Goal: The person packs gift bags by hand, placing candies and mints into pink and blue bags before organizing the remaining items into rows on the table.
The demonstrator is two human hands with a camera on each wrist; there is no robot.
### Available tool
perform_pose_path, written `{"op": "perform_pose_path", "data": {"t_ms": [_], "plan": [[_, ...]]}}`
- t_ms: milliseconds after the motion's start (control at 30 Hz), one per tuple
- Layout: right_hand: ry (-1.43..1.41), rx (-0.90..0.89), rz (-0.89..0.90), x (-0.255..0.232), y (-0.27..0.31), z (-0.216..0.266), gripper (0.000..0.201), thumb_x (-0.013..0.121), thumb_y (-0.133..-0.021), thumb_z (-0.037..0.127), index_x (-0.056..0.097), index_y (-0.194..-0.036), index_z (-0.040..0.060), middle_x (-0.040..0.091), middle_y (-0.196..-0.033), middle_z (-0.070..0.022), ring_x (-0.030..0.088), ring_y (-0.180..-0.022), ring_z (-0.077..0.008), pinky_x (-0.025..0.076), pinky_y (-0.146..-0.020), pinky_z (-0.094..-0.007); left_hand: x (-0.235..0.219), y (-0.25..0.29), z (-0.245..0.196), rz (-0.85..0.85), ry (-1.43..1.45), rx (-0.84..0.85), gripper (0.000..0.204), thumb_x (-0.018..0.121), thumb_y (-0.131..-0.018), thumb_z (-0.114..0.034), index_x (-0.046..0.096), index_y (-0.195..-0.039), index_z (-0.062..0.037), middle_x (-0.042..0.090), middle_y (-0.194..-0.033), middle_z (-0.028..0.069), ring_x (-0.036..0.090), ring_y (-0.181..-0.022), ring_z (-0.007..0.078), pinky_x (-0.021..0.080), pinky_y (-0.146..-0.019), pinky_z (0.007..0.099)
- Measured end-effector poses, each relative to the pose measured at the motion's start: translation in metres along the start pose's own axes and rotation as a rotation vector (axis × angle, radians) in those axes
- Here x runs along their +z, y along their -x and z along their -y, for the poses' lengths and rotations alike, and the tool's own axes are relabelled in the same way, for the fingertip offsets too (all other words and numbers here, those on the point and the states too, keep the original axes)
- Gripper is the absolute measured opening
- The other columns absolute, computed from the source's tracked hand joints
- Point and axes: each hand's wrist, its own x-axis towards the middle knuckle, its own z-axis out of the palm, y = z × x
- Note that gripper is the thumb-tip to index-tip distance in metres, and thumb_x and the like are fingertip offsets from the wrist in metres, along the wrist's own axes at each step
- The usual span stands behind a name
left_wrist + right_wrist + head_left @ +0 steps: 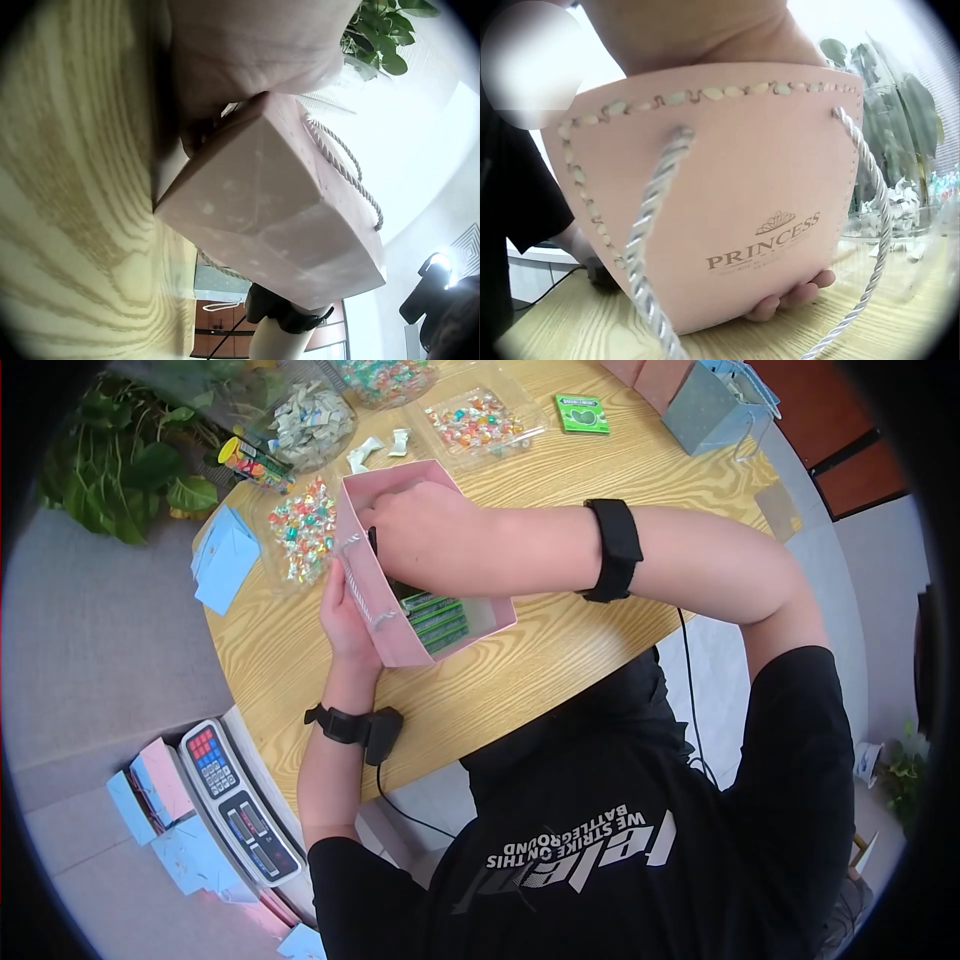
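Pink gift bag (420, 575) lies tipped on the wooden desk (540, 670), so the left hand (345, 615) should keep its fingers wrapped under the wall while the right hand (425, 535), fingers hidden inside, packs green packets (435, 620) flat.

The pink gift bag (400, 630) hides the right hand's (420, 535) fingers.

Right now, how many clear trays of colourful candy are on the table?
3: one left of the pink gift bag, one behind it, one at the far edge, cut off.
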Motion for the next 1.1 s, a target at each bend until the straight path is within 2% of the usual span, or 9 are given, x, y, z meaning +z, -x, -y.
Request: {"op": "perform_pose_path", "data": {"t_ms": [100, 267, 367, 433, 500, 633, 733, 867, 1100], "plan": [[-0.034, 0.009, 0.154, -0.023, -0.002, -0.004, 0.010, 0.064, -0.073, 0.010, 0.072, -0.079, 0.0086, 0.069, -0.080, -0.0094, 0.068, -0.077, -0.0276, 0.055, -0.065, -0.0379, -0.004, -0.002, 0.001, -0.091, -0.013, 0.025, 0.044, 0.028, -0.103, -0.030, 0.050, -0.129, -0.0014, 0.059, -0.126, 0.0143, 0.060, -0.113, 0.0295, 0.048, -0.098, 0.0425], [-0.077, 0.080, 0.249, -0.062, 0.006, -0.010, 0.009, 0.065, -0.077, 0.012, 0.071, -0.083, 0.0079, 0.068, -0.080, -0.0097, 0.067, -0.076, -0.0285, 0.055, -0.067, -0.0378, -0.011, -0.002, -0.001, 0.209, 0.069, -0.063, 0.052, 0.023, -0.104, -0.039, 0.043, -0.136, -0.0032, 0.055, -0.130, 0.0154, 0.056, -0.116, 0.0294, 0.047, -0.098, 0.0442], [-0.112, 0.047, 0.143, -0.066, 0.020, -0.027, 0.011, 0.064, -0.081, 0.014, 0.070, -0.088, 0.0076, 0.068, -0.084, -0.0093, 0.067, -0.078, -0.0288, 0.054, -0.069, -0.0371, -0.012, -0.001, -0.003, 0.139, 0.018, -0.066, 0.053, 0.023, -0.104, -0.039, 0.042, -0.137, -0.0027, 0.054, -0.131, 0.0162, 0.057, -0.116, 0.0303, 0.046, -0.099, 0.0447], [-0.250, -0.036, -0.370, -0.064, 0.032, -0.050, 0.017, 0.064, -0.085, 0.021, 0.069, -0.095, 0.0077, 0.069, -0.085, -0.0088, 0.067, -0.081, -0.0279, 0.054, -0.071, -0.0378, -0.011, 0.000, -0.003, 0.119, 0.016, -0.070, 0.052, 0.024, -0.104, -0.039, 0.042, -0.137, -0.0026, 0.054, -0.132, 0.0164, 0.056, -0.117, 0.0305, 0.046, -0.100, 0.0447], [-0.259, 0.082, -0.416, -0.072, 0.044, -0.080, 0.019, 0.067, -0.082, 0.015, 0.066, -0.094, 0.0007, 0.070, -0.089, -0.0139, 0.067, -0.080, -0.0295, 0.052, -0.067, -0.0373, -0.013, -0.001, -0.003, 0.100, 0.014, -0.072, 0.052, 0.024, -0.104, -0.039, 0.042, -0.137, -0.0025, 0.053, -0.133, 0.0167, 0.056, -0.117, 0.0308, 0.046, -0.100, 0.0448], [0.200, 0.599, -0.127, -0.047, 0.086, -0.152, 0.029, 0.067, -0.085, 0.028, 0.066, -0.108, 0.0098, 0.068, -0.100, -0.0097, 0.064, -0.095, -0.0288, 0.053, -0.080, -0.0402, -0.027, -0.005, -0.002, 0.217, 0.085, -0.087, 0.052, 0.025, -0.104, -0.038, 0.042, -0.137, -0.0021, 0.054, -0.133, 0.0167, 0.057, -0.117, 0.0310, 0.047, -0.100, 0.0447], [0.218, 0.719, 0.127, -0.027, 0.121, -0.188, 0.046, 0.070, -0.083, 0.032, 0.059, -0.124, 0.0126, 0.062, -0.119, -0.0126, 0.058, -0.111, -0.0320, 0.049, -0.091, -0.0419, -0.028, -0.005, -0.002, 0.180, 0.044, -0.079, 0.051, 0.025, -0.104, -0.037, 0.043, -0.137, -0.0021, 0.055, -0.132, 0.0164, 0.057, -0.117, 0.0309, 0.047, -0.100, 0.0446], [0.059, 0.547, 0.172, -0.009, 0.145, -0.207, 0.058, 0.073, -0.081, 0.033, 0.051, -0.132, 0.0144, 0.053, -0.131, -0.0154, 0.052, -0.119, -0.0349, 0.045, -0.098, -0.0419, -0.022, -0.004, -0.001, 0.094, -0.006, -0.073, 0.051, 0.025, -0.104, -0.037, 0.043, -0.137, -0.0020, 0.055, -0.131, 0.0162, 0.057, -0.116, 0.0308, 0.047, -0.100, 0.0442], [-0.065, 0.586, 0.263, -0.020, 0.136, -0.208, 0.055, 0.076, -0.078, 0.036, 0.055, -0.124, 0.0129, 0.060, -0.116, -0.0143, 0.058, -0.107, -0.0337, 0.048, -0.087, -0.0417, -0.023, -0.003, -0.002, 0.189, 0.030, -0.103, 0.052, 0.026, -0.104, -0.037, 0.043, -0.137, -0.0014, 0.054, -0.132, 0.0159, 0.056, -0.118, 0.0303, 0.046, -0.101, 0.0433]]}}
